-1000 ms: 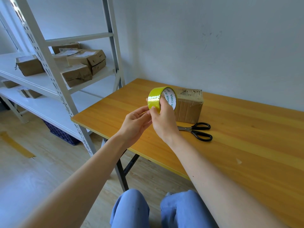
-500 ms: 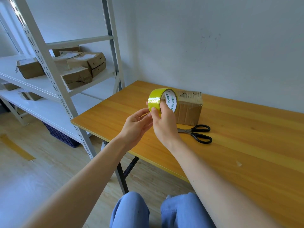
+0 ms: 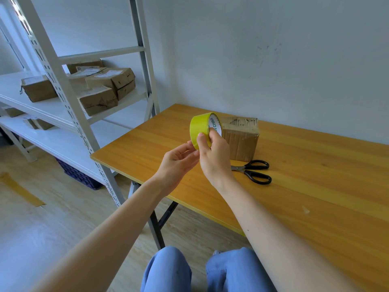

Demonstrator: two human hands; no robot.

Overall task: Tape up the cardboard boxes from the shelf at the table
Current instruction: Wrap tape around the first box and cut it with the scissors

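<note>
Tape roll (image 3: pixel 199 126) rotated since before, right hand (image 3: pixel 215 159) grasping it, left hand (image 3: pixel 175 163) loose-fingered at its edge

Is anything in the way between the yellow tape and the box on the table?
No, nothing visible. The right hand holds the tape roll just in front of the cardboard box; the scissors lie off to the side on the table.

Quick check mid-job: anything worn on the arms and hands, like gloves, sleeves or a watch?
Nothing: the left hand and right hand are ungloved, no rings or watch showing. The left forearm and right forearm are bare, no sleeves in view. Light blue jeans show below.
</note>
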